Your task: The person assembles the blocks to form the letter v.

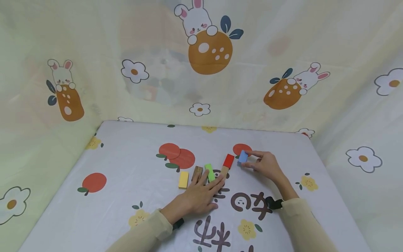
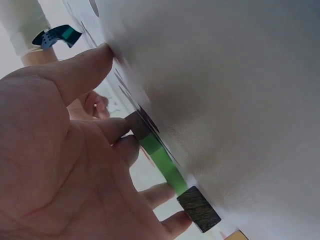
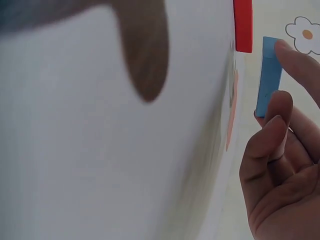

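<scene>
In the head view my left hand (image 1: 199, 196) lies over the table with its fingers spread. Its fingertips are at a dark brown block (image 1: 197, 173), a light green block (image 1: 210, 172) and a plain wood-coloured block (image 1: 225, 170). The left wrist view shows these fingers fairly straight, touching the dark brown block (image 2: 199, 209) and beside the green block (image 2: 167, 167). A red block (image 1: 228, 160) adjoins the far end of the wood-coloured one. My right hand (image 1: 266, 166) pinches a blue block (image 1: 243, 157) between thumb and fingers, right of the red block.
A yellow block (image 1: 183, 180) stands left of the dark brown block. The table is covered by a white cloth (image 1: 126, 203) printed with fruit, flowers and dark lettering. A bunny-print curtain (image 1: 163, 94) rises behind the table and along its sides.
</scene>
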A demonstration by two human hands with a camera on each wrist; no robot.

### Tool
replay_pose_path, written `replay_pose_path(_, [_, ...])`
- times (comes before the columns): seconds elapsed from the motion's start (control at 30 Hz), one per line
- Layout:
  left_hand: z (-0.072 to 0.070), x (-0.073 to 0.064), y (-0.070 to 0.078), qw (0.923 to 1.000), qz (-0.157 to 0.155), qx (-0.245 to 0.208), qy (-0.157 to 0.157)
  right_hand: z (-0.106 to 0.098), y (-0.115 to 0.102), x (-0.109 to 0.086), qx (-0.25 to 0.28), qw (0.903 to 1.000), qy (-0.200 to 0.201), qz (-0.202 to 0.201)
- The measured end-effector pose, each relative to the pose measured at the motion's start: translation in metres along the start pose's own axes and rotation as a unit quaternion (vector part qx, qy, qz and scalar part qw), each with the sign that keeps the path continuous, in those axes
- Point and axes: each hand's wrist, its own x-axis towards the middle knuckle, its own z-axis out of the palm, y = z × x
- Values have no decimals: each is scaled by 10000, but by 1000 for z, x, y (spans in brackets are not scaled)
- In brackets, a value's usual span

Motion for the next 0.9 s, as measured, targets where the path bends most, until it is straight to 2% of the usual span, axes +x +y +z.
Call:
replay_pose_path(0.53, [2,2,0,10000,17,-17,46,4,-7,11,83,9995,16,304])
replay_pose_path(0.9, [3,2,0,10000,-1,-60,59,4,-6,23,70,9993,-23,375])
